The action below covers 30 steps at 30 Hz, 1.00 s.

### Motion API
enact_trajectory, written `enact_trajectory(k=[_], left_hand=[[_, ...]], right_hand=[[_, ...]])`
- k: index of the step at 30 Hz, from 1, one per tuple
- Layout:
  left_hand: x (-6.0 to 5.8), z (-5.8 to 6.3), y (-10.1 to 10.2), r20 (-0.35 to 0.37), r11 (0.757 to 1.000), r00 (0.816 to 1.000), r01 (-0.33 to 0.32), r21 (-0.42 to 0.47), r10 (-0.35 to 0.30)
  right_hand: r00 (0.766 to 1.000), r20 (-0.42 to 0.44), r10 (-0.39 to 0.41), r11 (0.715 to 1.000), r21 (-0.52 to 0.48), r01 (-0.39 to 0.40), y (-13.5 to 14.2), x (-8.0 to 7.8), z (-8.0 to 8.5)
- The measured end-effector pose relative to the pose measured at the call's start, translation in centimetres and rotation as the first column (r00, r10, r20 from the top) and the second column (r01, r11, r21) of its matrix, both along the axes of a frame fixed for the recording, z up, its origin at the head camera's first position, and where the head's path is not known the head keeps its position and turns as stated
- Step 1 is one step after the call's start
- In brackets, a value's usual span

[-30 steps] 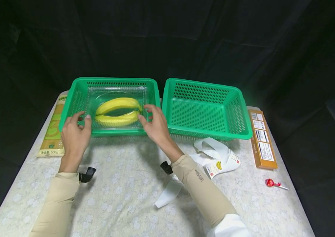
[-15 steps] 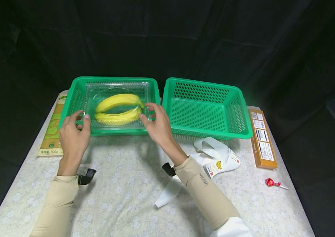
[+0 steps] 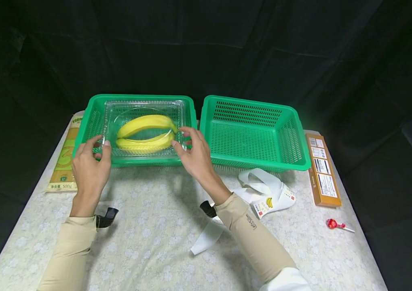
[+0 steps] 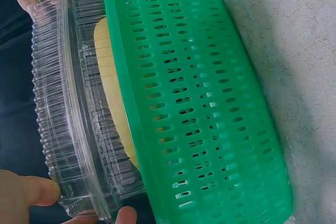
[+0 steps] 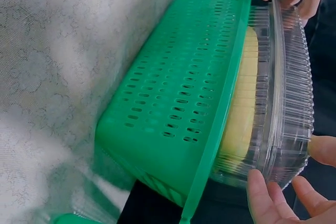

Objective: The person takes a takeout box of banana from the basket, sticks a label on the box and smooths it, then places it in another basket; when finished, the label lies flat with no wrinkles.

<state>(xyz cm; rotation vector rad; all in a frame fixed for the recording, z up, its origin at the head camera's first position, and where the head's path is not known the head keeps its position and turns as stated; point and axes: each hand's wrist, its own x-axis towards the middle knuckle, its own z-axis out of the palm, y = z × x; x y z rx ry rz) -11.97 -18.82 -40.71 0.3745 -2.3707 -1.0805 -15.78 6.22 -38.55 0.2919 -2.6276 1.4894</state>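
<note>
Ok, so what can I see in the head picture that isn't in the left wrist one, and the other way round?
Only head: a red wrapped lollipop on a white stick, a long orange-brown box, a white paper strip with a banana print and a second green plastic basket.

Only left wrist: a close, face-on look at the slotted outer wall of the first green basket, and the side seam of the clear plastic container.

Both: that container, yellow banana inside, and parts of the left hand and right hand.

The left wrist view crops the left hand (image 4: 23,198), and the green basket (image 4: 129,98) hides part of a banana (image 4: 111,85). A sleeve (image 3: 256,242) covers part of the white strip (image 3: 207,238); the smallest print on the orange box (image 3: 312,182) is illegible.
</note>
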Motion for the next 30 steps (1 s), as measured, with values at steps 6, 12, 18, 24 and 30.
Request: enact_trajectory(k=[6, 12, 18, 24, 30], left_hand=[[0.01, -0.02, 0.04, 0.0, 1.0, 1.0, -0.004, -0.002, 0.004], [0.14, -0.02, 0.07, 0.0, 1.0, 1.0, -0.004, -0.006, 0.004], [0.15, 0.23, 0.08, -0.011, 1.0, 1.0, -0.003, -0.002, 0.003], [0.18, 0.36, 0.17, -0.024, 1.0, 1.0, -0.004, -0.005, 0.004], [0.14, 0.27, 0.16, -0.028, 1.0, 1.0, 0.0, -0.007, 0.0]], right_hand=[[1.0, 0.003, -0.012, 1.0, -0.005, 0.012, -0.01, -0.07, -0.08], [1.0, 0.015, -0.014, 1.0, -0.002, 0.014, -0.01, 0.03, 0.05], [1.0, 0.004, -0.011, 1.0, -0.012, 0.011, 0.12, 0.19, 0.35], [1.0, 0.004, -0.019, 1.0, -0.012, 0.019, 0.24, 0.33, 0.48], [1.0, 0.003, -0.02, 1.0, -0.009, 0.02, 0.24, 0.43, 0.43]])
